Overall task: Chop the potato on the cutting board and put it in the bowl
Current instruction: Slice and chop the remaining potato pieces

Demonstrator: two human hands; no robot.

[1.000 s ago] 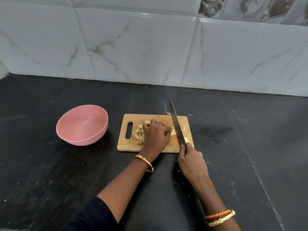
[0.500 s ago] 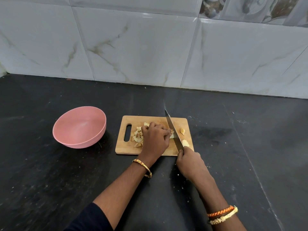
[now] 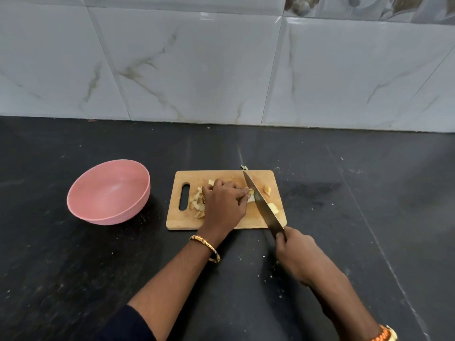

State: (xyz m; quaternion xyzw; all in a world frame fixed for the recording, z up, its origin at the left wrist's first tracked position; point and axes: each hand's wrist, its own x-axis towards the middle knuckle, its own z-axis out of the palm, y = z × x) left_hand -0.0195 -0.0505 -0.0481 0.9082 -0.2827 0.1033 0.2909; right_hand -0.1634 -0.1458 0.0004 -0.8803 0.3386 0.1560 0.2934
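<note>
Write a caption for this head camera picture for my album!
Left hand steadies potato on cutting board; right hand slices with knife.

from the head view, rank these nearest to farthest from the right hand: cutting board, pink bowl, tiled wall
1. Cutting board: just ahead and left of the right hand, which grips the knife across it.
2. Pink bowl: far to the left, beyond the board on the black counter.
3. Tiled wall: at the back, past the counter's far edge.

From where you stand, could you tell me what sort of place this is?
Most likely a home kitchen: a dark stone countertop backed by marbled wall tiles, with a wooden cutting board of chopped potato.
</note>
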